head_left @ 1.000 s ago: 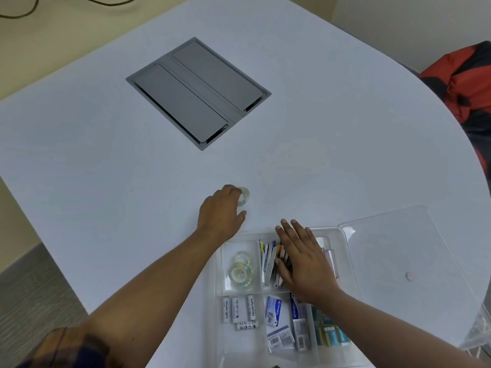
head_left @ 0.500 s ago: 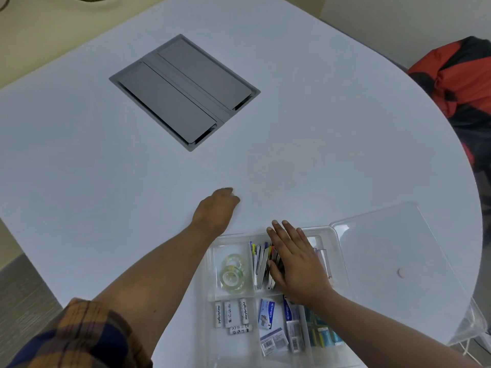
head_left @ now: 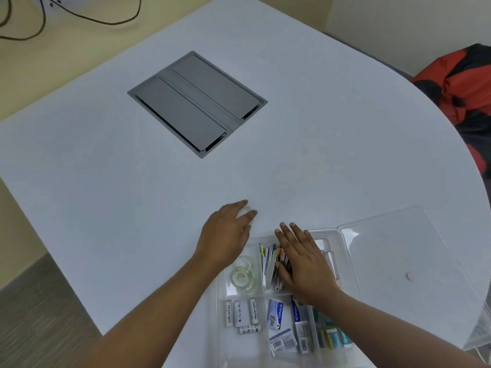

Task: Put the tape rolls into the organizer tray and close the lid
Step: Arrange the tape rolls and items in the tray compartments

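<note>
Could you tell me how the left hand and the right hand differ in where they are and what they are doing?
The left hand is over the table, just beyond the organizer tray; the right hand lies over the tray. The left hand's fingers curl; the right hand's are flat and spread. Both are palm down.

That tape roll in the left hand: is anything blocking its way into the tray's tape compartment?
Nothing visible does. The tape roll sits in the left hand, just beyond the organizer tray. The lid lies open, and the compartment with two tape rolls is uncovered.
</note>
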The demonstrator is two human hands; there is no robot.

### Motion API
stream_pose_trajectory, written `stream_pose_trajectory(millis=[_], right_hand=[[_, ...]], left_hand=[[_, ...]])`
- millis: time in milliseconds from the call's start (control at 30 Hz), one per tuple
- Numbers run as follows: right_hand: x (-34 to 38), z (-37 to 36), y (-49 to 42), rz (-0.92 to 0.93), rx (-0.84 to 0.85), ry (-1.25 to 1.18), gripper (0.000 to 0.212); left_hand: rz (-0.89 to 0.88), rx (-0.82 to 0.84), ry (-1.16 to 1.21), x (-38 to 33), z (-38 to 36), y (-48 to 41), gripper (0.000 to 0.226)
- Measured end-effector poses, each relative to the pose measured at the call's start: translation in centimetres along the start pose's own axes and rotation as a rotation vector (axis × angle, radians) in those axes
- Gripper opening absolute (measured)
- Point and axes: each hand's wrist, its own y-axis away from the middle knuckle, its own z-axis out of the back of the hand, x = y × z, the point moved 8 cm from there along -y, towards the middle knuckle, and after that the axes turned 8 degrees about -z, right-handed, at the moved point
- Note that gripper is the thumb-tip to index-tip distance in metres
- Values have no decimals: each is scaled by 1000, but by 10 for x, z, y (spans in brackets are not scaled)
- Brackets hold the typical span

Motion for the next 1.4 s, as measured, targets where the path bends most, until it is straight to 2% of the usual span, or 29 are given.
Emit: stream_pose_trajectory(millis=[100,267,567,700,833,900,1033,1100,1233,1400], right_hand=[[4,5,1,-9,5,16,68],[15,14,2,-63,17,-78,66],[40,17,40,-16,47,-166,39],[45,18,59,-7,88,-162,35],[48,17,75,-28,125,-150,36],[52,17,79,-49,118,-140,35],[60,18,78,-80,124,-126,34],[69,22,72,-68,110,-104,34],[80,30,55,-75,94,-80,30],[86,24,32,-119,124,-27,32]], left_hand=[[-5,6,-9,-15,-1,28,36],[42,150,-15,-22,-28,68,42],[54,193,-72,-23,-51,89,44],[70,38,-36,-16,-30,104,39],[185,-203,-91,9,-7,142,28],[239,-279,-127,24,1,163,31],[341,-125,-116,54,-23,184,50],[383,32,-59,68,-45,191,72],[325,295,-101,76,-81,197,105],[349,412,-63,80,-106,207,104]])
